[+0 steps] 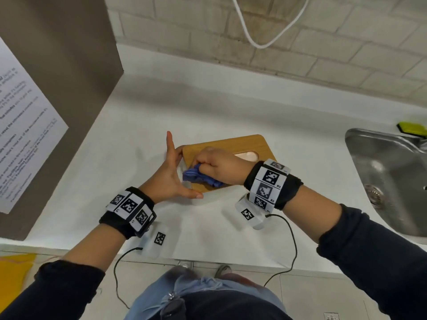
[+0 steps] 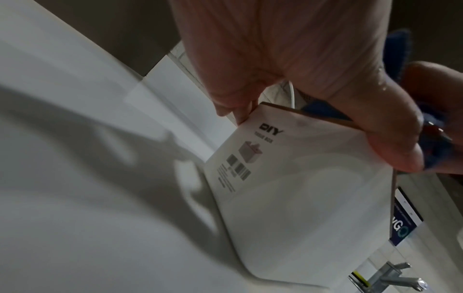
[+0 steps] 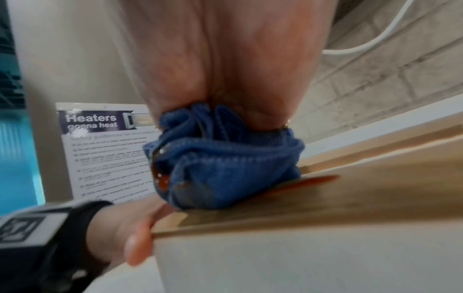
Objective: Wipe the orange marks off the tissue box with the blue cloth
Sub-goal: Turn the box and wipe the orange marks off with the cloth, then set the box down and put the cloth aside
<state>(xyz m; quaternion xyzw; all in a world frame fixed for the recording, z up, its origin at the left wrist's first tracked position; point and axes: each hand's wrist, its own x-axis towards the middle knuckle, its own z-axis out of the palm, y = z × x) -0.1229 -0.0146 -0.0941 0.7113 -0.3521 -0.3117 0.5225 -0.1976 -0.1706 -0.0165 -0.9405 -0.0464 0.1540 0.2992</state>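
The tissue box (image 1: pixel 249 144) stands on the white counter, with a wooden lid (image 3: pixel 350 196) and white sides (image 2: pixel 300 198). My right hand (image 1: pixel 215 165) grips the bunched blue cloth (image 1: pixel 198 176) and presses it on the lid's near left corner. The cloth (image 3: pixel 225 168) carries an orange-red smear, and an orange mark (image 3: pixel 315 181) shows on the wood just beside it. My left hand (image 1: pixel 175 172) braces the box's left corner, thumb along the near side, fingers straight against the far-left side. In the left wrist view the fingers (image 2: pixel 235 111) touch the box's edge.
A steel sink (image 1: pixel 388 176) lies at the right with a green sponge (image 1: pixel 412 128) behind it. A tall brown cabinet (image 1: pixel 57 88) with a printed notice (image 1: pixel 23 135) stands at the left. A white cable (image 1: pixel 265 31) hangs on the tiled wall. The counter's front edge is near my body.
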